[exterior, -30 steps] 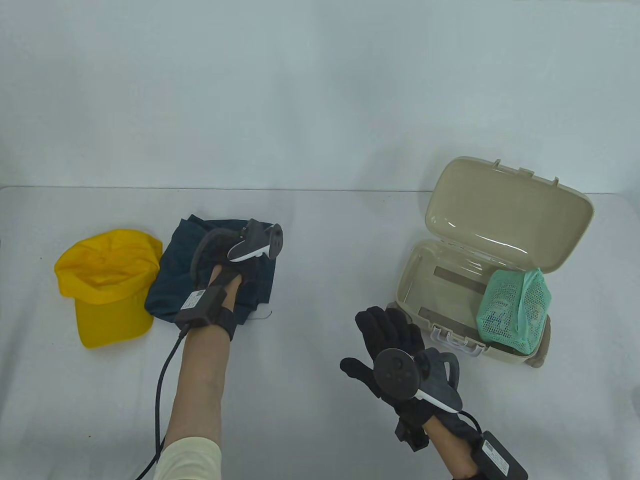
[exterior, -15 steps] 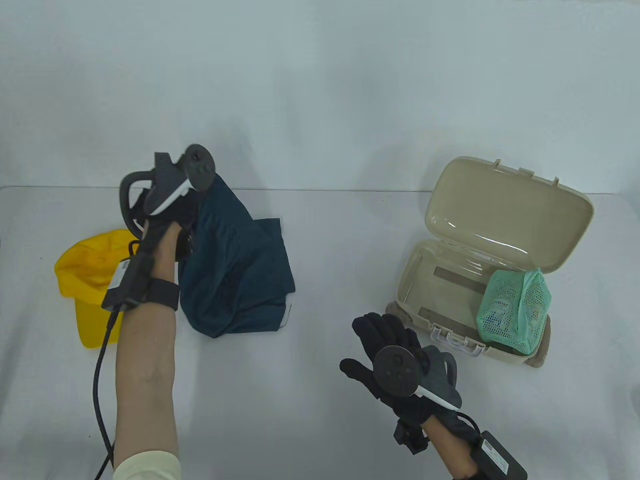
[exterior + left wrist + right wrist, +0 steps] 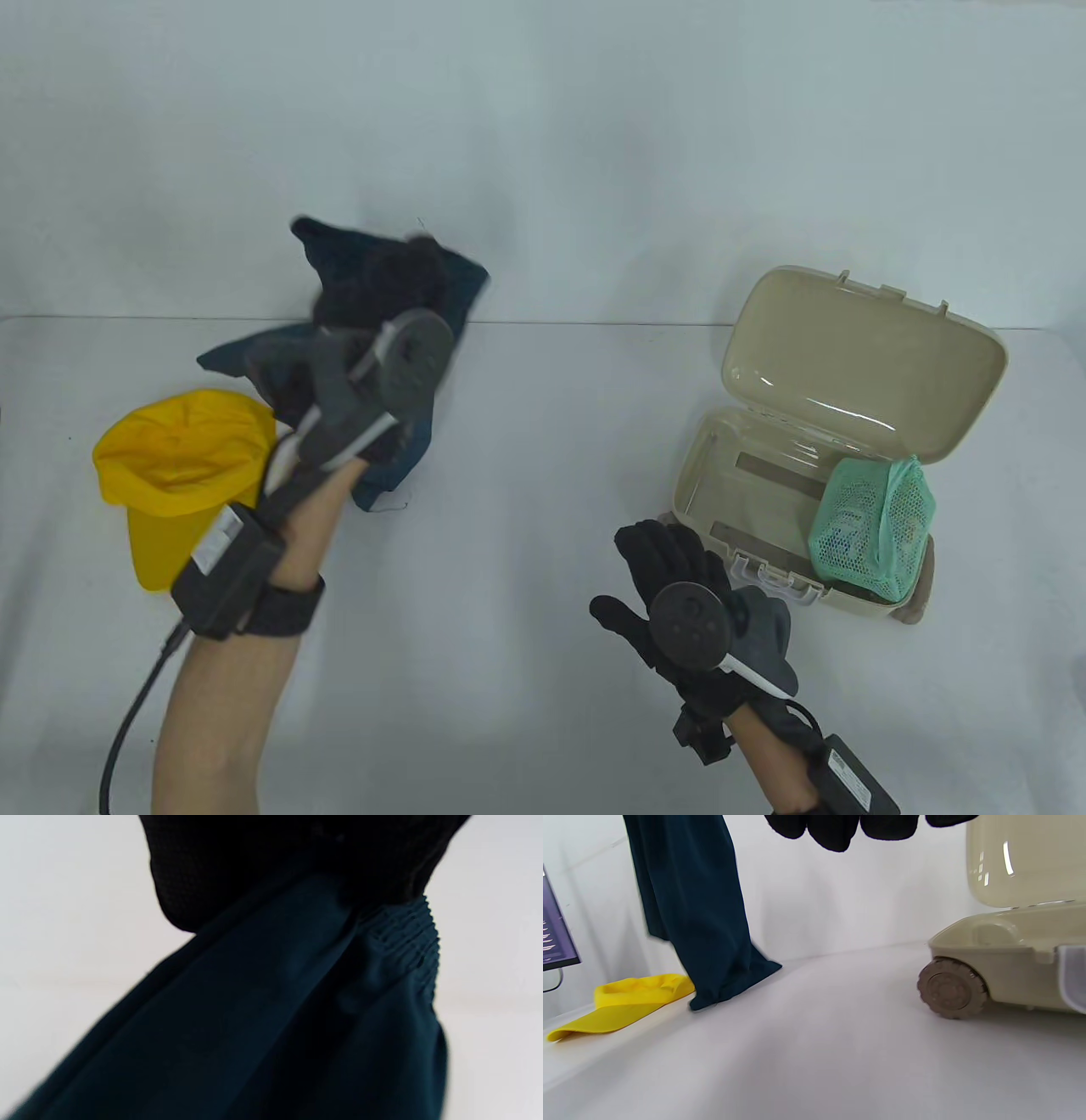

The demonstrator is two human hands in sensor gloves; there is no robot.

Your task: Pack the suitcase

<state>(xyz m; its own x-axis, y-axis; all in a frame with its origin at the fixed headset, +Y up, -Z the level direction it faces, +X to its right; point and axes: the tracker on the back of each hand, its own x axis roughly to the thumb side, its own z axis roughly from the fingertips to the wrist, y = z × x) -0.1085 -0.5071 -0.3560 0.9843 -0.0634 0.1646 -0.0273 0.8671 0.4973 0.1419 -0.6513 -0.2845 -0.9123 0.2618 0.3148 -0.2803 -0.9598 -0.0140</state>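
1. I am holding the dark blue garment (image 3: 386,280) up off the worktop (image 3: 543,424) with my left hand (image 3: 382,284); a second ago it was lying folded beside the yellow cap (image 3: 182,475), and now it is hanging, with only its lower hem close to the surface in the right wrist view.
2. My left fingers (image 3: 288,853) are curling round and pinching the fabric near its ribbed waistband.
3. My right hand (image 3: 674,577) is hovering at about 5 o'clock on the worktop, fingers (image 3: 835,827) spread and holding nothing, barely shifted from half a second ago.
4. The suitcase (image 3: 764,509) is sitting open at about 3 o'clock, lid up, with the green mesh pouch (image 3: 874,531) already resting on its near-right corner.
5. I am judging that the lift has unfolded the garment, so it probably wants gathering or refolding before it fits the free space left of the pouch.
6. The cap is waiting at 9 o'clock, not yet packed.
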